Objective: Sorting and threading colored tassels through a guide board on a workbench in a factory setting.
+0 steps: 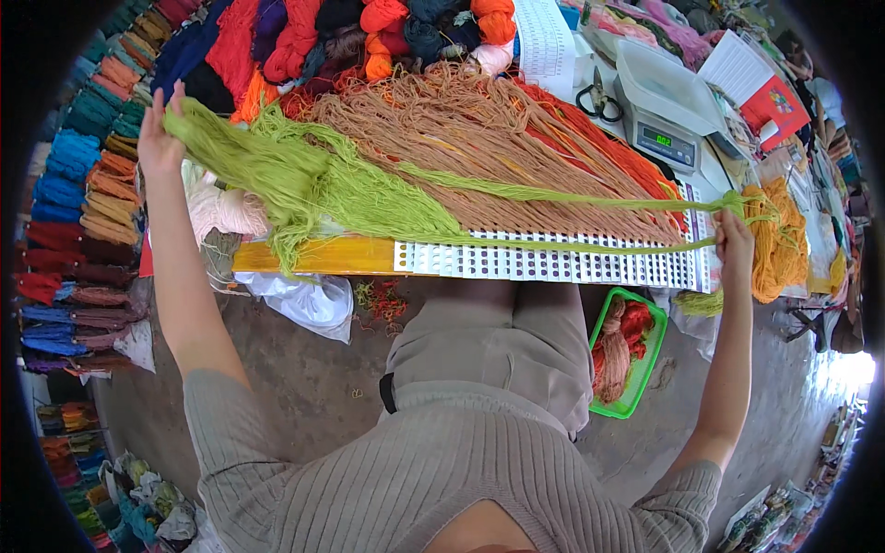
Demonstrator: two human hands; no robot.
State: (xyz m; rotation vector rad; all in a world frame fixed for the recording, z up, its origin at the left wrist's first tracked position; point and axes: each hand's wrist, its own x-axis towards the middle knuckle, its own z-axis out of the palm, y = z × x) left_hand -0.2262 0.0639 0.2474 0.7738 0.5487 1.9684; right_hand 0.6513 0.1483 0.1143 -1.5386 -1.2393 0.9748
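Note:
A lime-green yarn skein [304, 175] stretches across the table in front of me, bunched thickly at the left and thinning into strands toward the right. My left hand [161, 138] is raised at the far left, fingers stretched out, with the thick end of the green yarn against its thumb side. On the right, my right hand [733, 241] is closed around the thin end of the green strands. Beneath the skein lie many tan yarn strands [461, 129], spread over a white strip with rows of dark holes [553, 263] along the table's near edge.
Red and orange yarn bundles [295, 41] lie at the back. Black-handled scissors [599, 97] rest beside a digital scale [666, 138] bearing a clear tray. Yellow-orange yarn [779, 240] hangs at the right. A green basket [636, 392] with yarn stands on the floor. Shelved yarn [69, 175] lines the left.

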